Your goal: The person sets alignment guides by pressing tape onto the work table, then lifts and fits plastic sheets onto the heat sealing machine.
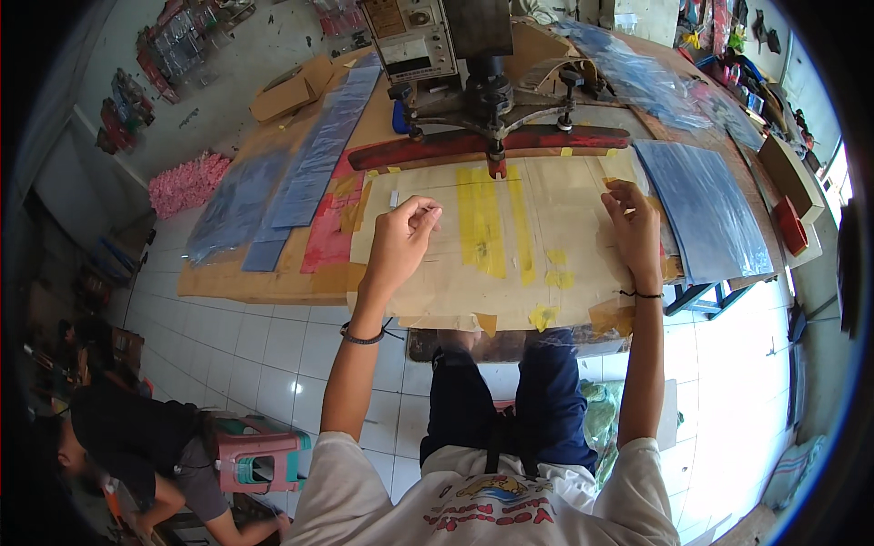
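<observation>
- The person's dark-trousered knees (551, 378) are at the near edge of the tan board (410, 291), which lies on the wooden table (218, 284).
- Above the board, the 2 hands are well apart, fingers bent: left hand (402, 237) over its left part, right hand (635, 225) near its right edge; I cannot tell whether either pinches something thin.
- Yellow tape (481, 227) stripes its middle.
- Blue sheets (706, 209) lie left and right.
- Beyond, a red-and-black bar (555, 138) spans below the machine (410, 41).
</observation>
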`<state>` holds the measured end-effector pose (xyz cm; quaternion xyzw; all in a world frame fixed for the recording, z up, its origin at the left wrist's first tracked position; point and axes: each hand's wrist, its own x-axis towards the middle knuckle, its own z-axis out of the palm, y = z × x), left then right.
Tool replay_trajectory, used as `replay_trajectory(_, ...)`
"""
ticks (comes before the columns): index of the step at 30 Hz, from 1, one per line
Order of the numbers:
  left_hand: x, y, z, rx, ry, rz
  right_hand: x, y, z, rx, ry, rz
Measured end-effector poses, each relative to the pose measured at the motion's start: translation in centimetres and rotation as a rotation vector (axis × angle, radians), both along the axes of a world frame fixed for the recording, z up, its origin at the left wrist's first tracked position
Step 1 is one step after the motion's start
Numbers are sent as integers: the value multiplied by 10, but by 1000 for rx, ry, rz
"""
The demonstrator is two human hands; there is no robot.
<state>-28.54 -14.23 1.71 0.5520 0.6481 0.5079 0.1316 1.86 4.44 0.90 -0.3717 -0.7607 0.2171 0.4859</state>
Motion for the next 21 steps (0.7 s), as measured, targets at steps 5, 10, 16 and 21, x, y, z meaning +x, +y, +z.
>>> replay_trajectory(5,-7,13,1,71,-6,71,0,0,1,-135,-13,84)
replay_trajectory(10,-17,24,1,33,-27,97,-2,13,-4,-121,-141,76)
replay_trajectory(16,-44,49,31,-61,146,50,-13,71,30,-236,-236,158)
replay_trajectory(21,-58,65,13,-21,245,51,-26,76,3,1,-218,67)
